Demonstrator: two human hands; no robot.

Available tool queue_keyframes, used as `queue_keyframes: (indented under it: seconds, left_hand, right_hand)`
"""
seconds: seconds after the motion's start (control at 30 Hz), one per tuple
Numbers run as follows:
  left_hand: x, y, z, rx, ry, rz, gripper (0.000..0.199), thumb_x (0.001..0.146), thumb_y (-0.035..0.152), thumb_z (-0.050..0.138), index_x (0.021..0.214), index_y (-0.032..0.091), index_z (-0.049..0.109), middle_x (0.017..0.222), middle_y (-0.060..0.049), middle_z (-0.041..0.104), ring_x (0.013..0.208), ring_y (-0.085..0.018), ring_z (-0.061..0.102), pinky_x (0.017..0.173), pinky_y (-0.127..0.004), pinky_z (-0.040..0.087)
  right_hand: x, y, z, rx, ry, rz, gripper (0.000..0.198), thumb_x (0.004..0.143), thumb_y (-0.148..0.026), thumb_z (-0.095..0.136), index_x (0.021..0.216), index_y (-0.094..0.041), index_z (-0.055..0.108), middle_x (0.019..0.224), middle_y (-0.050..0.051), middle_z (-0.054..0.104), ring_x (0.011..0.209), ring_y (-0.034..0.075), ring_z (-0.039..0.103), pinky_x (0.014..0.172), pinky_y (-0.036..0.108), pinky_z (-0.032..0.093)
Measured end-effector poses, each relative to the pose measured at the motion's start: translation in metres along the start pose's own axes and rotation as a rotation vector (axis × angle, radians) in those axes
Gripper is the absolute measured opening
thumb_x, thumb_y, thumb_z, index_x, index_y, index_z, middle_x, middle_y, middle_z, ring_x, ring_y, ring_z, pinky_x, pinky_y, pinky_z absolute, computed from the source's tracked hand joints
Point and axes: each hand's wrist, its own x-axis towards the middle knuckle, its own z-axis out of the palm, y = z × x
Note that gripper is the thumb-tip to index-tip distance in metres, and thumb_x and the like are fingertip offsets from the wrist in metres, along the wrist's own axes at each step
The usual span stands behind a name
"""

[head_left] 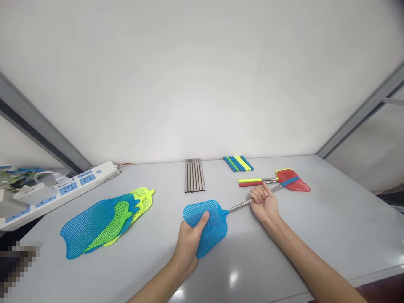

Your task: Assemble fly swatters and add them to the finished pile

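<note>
A blue fly swatter (212,229) is held in both hands above the table. My left hand (189,240) grips its mesh head, thumb on top and the other fingers underneath. Around the metal rod (242,205) my right hand (264,203) is closed in a fist. The swatter's blue handle (289,181) extends to the right, over a red swatter head (295,179). Beneath that lies a yellow swatter, mostly covered; a red handle (251,184) and a yellow handle (249,181) point left from this pile.
Loose swatter heads in blue (88,227), green (113,225) and yellow (147,200) overlap at the left. Several metal rods (195,176) lie in a row at the back, with coloured handles (239,163) to their right. A power strip (67,187) with plugs runs along the left edge.
</note>
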Motion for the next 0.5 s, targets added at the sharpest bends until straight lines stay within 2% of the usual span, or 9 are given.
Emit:
queue_keyframes:
  seconds: [0.5]
  left_hand:
    - [0.0023, -0.0006, 0.0002, 0.042, 0.014, 0.015, 0.035, 0.062, 0.036, 0.063, 0.088, 0.013, 0.059, 0.085, -0.009, 0.065, 0.075, -0.021, 0.061, 0.070, -0.033, 0.048]
  right_hand:
    - [-0.0016, 0.0079, 0.0033, 0.084, 0.025, 0.021, 0.036, 0.079, -0.020, 0.042, 0.051, -0.019, 0.020, 0.041, -0.008, 0.018, 0.033, 0.005, 0.023, 0.031, 0.018, 0.026]
